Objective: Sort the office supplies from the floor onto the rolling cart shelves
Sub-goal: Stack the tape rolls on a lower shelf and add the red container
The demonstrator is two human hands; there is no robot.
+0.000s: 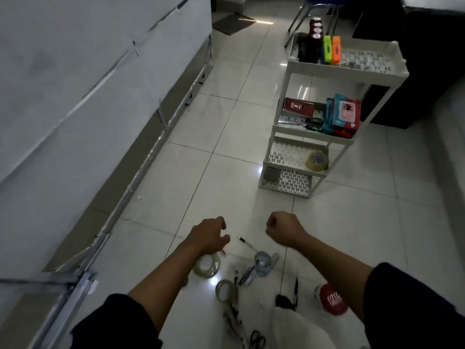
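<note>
Clear tape: the tape roll [206, 265] lies flat on the tile just under the left hand [210, 235]; I judge it light, stiff and slick, best taken by pinching across the ring, a finger through the hole.
Left grip: fingers loosely spread and half bent, holding nothing, hovering above the roll; I cannot tell if they brush it.
Right grip: the right hand [283, 229] is curled into a fist in the air, nothing visible in it.
Pens: a pen [245, 242] lies between the two hands; more lie beside a small clear jar [262, 262]. Thin and prone to rolling, so pinch mid-barrel.
Other floor items: a second roll [224, 289], scissors [258, 339] and a red can [331, 299] sit nearer the person, well apart from the cart.
Cart: the white cart [334, 71] stands ahead on the right; its top shelves already hold boxes and packets, a lower one holds a yellowish roll [317, 161].
Progress: partly sorted, by my reading; much remains on the floor.
</note>
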